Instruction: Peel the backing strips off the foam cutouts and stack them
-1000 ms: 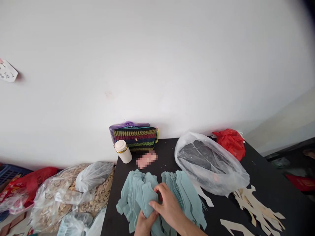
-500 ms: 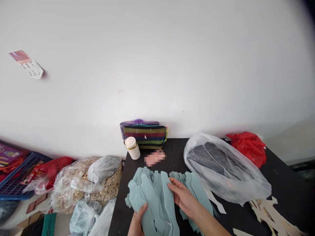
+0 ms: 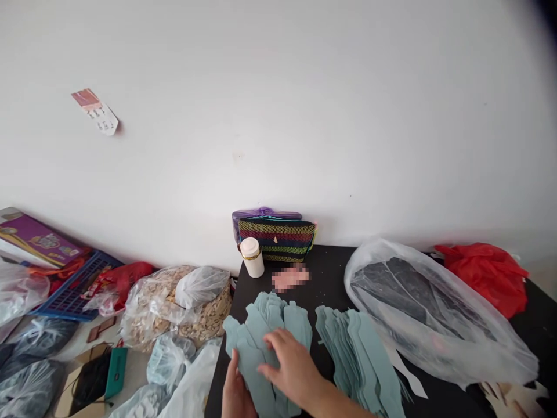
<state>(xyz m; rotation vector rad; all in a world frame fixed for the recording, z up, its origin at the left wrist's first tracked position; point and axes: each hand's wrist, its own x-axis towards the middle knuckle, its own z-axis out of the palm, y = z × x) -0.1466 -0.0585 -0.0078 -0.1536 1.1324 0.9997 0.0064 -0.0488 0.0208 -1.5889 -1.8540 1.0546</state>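
The pile of blue-green pieces lies near the table's left edge, long axis running toward the far edge, far ends fanning left. The left hand clasps its left side; the right hand rests over it, thumb and forefinger apart. The second pile slants far-left. A clear sack beside the table holds tan scraps.

Soft, diffuse light brightens the wall, dimming toward its right edge. The paper tag casts a faint shadow rightward. The right hand looks slightly soft; pixelation covers a pinkish item. Dark blur clips the upper right corner.
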